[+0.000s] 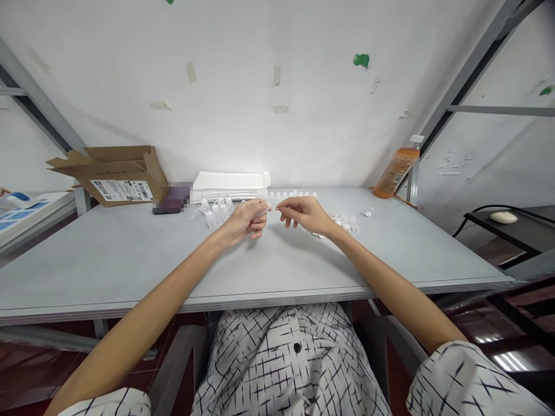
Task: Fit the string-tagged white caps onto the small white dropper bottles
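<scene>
My left hand point(245, 221) is held over the middle of the table, its fingers closed on a small white plastic piece point(269, 206), mostly hidden in the grip. Facing it, my right hand point(307, 212) pinches thumb and index finger together close to that piece. Whatever lies between those fingertips is too small to make out. Several small white plastic bottles point(211, 219) stand just left of my left hand. Behind and below my right hand lies a pile of small white parts point(346, 223), partly covered by the wrist.
Behind the hands stands a row of small white items point(299, 194). A stack of white trays point(229, 182) is against the wall. An open cardboard box point(117, 176) and a dark, blurred-out object point(171, 199) sit left; an orange drink bottle point(398, 170) leans at right.
</scene>
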Available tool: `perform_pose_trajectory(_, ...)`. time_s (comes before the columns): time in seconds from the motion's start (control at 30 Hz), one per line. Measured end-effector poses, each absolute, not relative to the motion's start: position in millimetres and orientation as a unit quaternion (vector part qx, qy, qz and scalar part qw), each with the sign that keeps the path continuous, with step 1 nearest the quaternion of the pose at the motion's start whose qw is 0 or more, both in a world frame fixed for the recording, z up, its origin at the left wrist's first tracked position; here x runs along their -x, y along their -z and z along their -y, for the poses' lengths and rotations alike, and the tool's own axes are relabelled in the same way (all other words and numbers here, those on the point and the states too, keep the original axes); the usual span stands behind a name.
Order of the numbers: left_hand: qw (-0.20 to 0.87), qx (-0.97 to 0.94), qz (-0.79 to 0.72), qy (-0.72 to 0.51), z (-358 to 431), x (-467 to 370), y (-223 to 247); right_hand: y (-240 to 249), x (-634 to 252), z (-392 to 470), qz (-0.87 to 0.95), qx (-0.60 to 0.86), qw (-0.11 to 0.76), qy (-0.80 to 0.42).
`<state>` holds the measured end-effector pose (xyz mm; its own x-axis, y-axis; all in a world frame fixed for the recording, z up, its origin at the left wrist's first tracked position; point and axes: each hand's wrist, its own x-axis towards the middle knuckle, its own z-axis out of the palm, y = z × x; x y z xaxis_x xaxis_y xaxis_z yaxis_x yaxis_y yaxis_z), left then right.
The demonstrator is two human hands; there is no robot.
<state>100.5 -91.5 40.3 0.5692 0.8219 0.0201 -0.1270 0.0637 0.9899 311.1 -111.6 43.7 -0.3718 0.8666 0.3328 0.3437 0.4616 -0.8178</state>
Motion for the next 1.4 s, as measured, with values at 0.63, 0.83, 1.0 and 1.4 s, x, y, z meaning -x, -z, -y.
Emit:
perform_pose_trajectory(0.63,0.576,-0.656,-0.352,-0.338,92.5,-104.6,-39.0,-55.5,-402.9,79.1,0.717,0.637,0.280,-0.034)
perform_pose_trajectory(0.83,0.569,-0.662,-0.357,-0.334,93.6,-103.5,-39.2,-47.8,-404.9,74.5,0.698,0.699,0.151,0.010)
perform_pose_trajectory(1.0,0.567,-0.669,-0.356,-0.323,96.7,-104.1,-41.2,-41.4,-394.8,72.7,0.690,0.718,0.092,0.020)
perform_pose_trajectory(1.4,0.574,-0.673,-0.346,-0.313,96.7,-103.1,-41.8,-32.8,-396.7,67.3,0.711,0.700,0.071,0.000)
